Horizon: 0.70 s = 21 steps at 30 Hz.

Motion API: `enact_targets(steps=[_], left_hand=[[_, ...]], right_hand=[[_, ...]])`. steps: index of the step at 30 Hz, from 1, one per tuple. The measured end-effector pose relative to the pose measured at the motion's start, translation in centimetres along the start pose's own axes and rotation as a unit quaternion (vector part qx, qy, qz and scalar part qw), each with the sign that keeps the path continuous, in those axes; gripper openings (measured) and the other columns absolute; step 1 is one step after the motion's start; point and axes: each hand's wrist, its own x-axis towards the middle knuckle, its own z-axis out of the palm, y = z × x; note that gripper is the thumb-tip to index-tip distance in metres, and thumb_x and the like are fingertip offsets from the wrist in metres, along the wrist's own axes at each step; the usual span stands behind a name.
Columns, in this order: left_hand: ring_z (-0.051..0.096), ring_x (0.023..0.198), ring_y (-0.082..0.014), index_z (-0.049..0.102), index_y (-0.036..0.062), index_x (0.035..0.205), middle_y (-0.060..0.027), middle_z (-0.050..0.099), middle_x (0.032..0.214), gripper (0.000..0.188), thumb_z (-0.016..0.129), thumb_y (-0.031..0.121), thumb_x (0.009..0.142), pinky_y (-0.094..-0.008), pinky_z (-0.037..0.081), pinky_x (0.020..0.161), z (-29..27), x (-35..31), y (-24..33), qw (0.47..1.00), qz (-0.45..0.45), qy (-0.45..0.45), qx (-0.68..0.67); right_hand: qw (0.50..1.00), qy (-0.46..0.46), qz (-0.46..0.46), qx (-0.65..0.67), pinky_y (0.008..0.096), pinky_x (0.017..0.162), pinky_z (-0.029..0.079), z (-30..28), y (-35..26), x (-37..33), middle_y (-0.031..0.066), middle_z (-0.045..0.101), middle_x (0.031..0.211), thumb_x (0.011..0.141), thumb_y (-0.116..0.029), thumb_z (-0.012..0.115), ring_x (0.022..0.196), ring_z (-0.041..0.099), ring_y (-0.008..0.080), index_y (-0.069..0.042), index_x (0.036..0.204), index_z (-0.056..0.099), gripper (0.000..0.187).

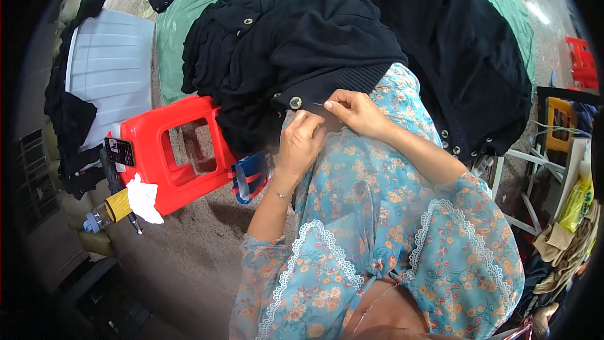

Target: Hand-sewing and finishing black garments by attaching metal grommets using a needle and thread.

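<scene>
A black knitted cardigan (321,38) with ribbed edging lies across my lap, over a blue floral dress (352,182). One pale, dark-rimmed button (296,102) shows on its near edge, just above my hands. My right hand (358,114) pinches a thin, light sliver that looks like a needle, between thumb and forefinger. It points left toward the button. Close beside it, my left hand (302,141) is closed with bent fingers below the button. Whatever its fingertips hold is hidden, and any thread is too fine to make out.
More black buttoned knitwear (459,56) is heaped to the right on a green sheet (179,44). A red plastic stool (145,126) at left bears a phone (119,151) and white tissue (145,198). Behind it stands a pale plastic tub (113,63). White metal legs (535,164) stand at right.
</scene>
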Motion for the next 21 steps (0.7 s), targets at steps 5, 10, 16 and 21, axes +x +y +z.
enact_targets(steps=[5, 10, 16, 21], left_hand=[[0.063, 0.072, -0.0301, 0.065, -0.0021, 0.086, -0.0139, 0.062, 0.08, 0.01, 0.068, -0.006, 0.077, -0.0369, 0.051, 0.067, 0.9, -0.3, -1.2, 0.998, 0.014, 0.053, -0.008], [0.062, 0.071, -0.0321, 0.06, -0.0021, 0.085, -0.0151, 0.062, 0.08, 0.006, 0.063, -0.006, 0.082, -0.0379, 0.05, 0.065, 1.2, 0.1, -0.9, 0.996, -0.039, 0.075, -0.015], [0.06, 0.077, -0.0394, 0.055, -0.0004, 0.088, -0.0181, 0.059, 0.083, 0.001, 0.056, 0.0, 0.089, -0.0446, 0.048, 0.068, 1.5, 0.3, -1.4, 0.994, -0.042, 0.088, -0.042], [0.06, 0.078, -0.04, 0.053, 0.0002, 0.091, -0.0183, 0.059, 0.083, 0.01, 0.053, 0.009, 0.096, -0.0451, 0.047, 0.069, 1.9, 0.2, -1.4, 0.993, -0.04, 0.099, -0.049]], right_hand=[[0.999, -0.017, -0.029, -0.021, 0.0253, 0.061, 0.046, 0.3, 0.8, 0.3, 0.0005, 0.061, 0.075, 0.099, -0.027, 0.06, 0.069, 0.054, 0.0061, 0.0, 0.096, 0.065, 0.028], [0.998, -0.012, -0.053, -0.021, 0.0273, 0.064, 0.048, 0.2, 0.4, -0.1, 0.0014, 0.064, 0.077, 0.098, -0.027, 0.062, 0.072, 0.057, 0.0078, 0.001, 0.098, 0.065, 0.028], [0.949, 0.077, -0.215, -0.215, 0.0404, 0.065, 0.053, -0.6, -1.3, -2.1, 0.0151, 0.069, 0.083, 0.088, -0.027, 0.067, 0.075, 0.068, 0.0322, -0.002, 0.095, 0.068, 0.026], [0.916, 0.067, -0.232, -0.322, 0.0425, 0.06, 0.051, -0.8, -2.7, -2.5, 0.0127, 0.067, 0.079, 0.089, -0.026, 0.066, 0.069, 0.067, 0.0323, -0.003, 0.087, 0.064, 0.023]])
